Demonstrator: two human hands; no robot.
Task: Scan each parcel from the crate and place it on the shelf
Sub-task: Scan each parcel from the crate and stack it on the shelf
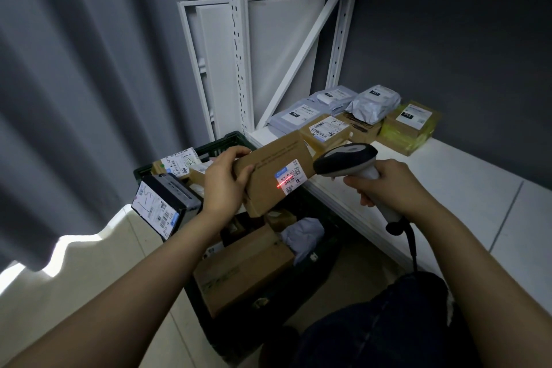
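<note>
Beside the white metal shelf (448, 188), above the dark green plastic crate (227, 140), a flat brown cardboard parcel (277, 158) is gripped by the left hand (222, 185). A grey handheld scanner (346, 158) is clasped in the right hand (388, 185), its red line (282, 185) cast on the label (294, 173).

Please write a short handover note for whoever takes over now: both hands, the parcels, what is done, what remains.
Left hand grips a brown parcel above the crate.
Right hand grips the scanner; its red line lies on the parcel's label.
Done: several parcels lie at the back of the shelf.
Left: shelve this parcel, then scan those in the crate.
</note>
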